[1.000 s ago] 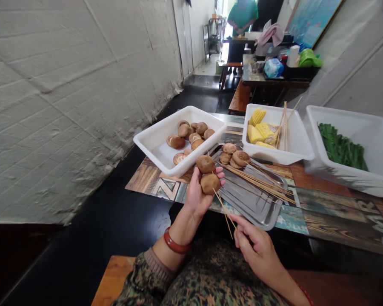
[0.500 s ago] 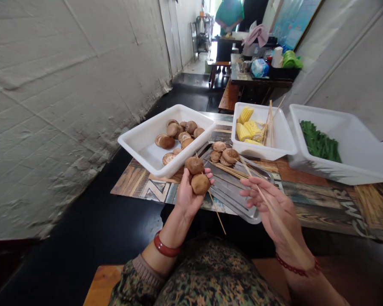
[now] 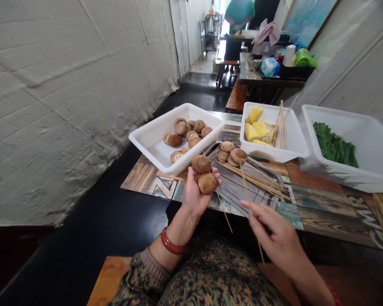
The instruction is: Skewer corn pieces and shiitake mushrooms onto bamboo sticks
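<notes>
Two brown shiitake mushrooms rest in the upturned palm of my left hand, its fingers curled round behind them. A thin stick pokes out above the upper mushroom, and a bamboo skewer slants down below the lower one. My right hand, lower and to the right, pinches another bamboo skewer, which is blurred by motion. Beyond it a metal tray bears skewered mushrooms and several loose skewers.
A white tub of loose mushrooms stands at the left of the wood-patterned table. Farther right are a tub with corn and skewers and a larger tub with green leaves. A person in green stands in the background.
My right hand has moved down and turned over, with the skewer swinging from a slant to steeper. The left hand keeps the mushrooms. The whole view has shifted slightly.
</notes>
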`<control>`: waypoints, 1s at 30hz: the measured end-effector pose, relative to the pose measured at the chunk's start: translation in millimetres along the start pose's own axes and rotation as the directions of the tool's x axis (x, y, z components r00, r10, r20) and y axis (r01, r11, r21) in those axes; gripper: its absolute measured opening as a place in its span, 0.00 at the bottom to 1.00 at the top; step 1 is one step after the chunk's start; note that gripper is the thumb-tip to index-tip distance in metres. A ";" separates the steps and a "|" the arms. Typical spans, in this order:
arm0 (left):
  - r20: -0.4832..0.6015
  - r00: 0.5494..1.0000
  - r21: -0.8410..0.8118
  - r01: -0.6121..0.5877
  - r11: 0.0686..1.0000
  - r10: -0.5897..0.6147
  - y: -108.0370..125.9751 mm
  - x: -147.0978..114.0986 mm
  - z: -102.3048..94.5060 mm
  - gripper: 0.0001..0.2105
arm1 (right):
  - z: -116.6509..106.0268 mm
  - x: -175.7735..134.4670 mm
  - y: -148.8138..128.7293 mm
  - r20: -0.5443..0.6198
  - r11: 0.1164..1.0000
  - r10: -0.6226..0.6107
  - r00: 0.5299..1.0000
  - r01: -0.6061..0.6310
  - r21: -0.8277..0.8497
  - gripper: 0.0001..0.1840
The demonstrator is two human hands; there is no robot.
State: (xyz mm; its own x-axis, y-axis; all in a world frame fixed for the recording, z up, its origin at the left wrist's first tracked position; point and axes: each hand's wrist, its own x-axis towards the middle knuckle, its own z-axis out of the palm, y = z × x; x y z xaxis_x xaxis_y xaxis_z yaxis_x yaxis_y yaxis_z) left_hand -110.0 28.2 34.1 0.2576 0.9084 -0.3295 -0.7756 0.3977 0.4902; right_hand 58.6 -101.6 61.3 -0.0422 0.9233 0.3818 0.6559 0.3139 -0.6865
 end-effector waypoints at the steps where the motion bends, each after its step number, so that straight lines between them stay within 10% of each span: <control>1: 0.007 1.000 -0.007 0.006 1.000 -0.006 0.1 -0.4 0.3 0.25 | 7.7 -5.3 -1.9 0.023 1.000 -0.016 1.000 0.016 0.003 0.21; 7: 0.021 1.000 -0.030 0.025 0.999 -0.024 2.0 -4.7 4.6 0.23 | 35.5 -24.2 -3.2 0.091 0.996 -0.076 0.993 0.079 -0.031 0.30; 30: 0.054 0.998 -0.049 -0.030 0.998 0.032 18.8 -15.0 25.4 0.21 | 31.8 -11.9 -5.1 -0.105 0.980 -0.192 0.976 0.184 -0.078 0.29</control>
State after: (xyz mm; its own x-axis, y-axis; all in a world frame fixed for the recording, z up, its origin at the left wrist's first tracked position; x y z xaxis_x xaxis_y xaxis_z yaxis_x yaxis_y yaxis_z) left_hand -113.8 25.3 68.8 0.2633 0.9264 -0.2692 -0.8102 0.3639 0.4595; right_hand 31.8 -107.1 40.6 -0.0876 0.8176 0.5691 0.6936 0.4602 -0.5543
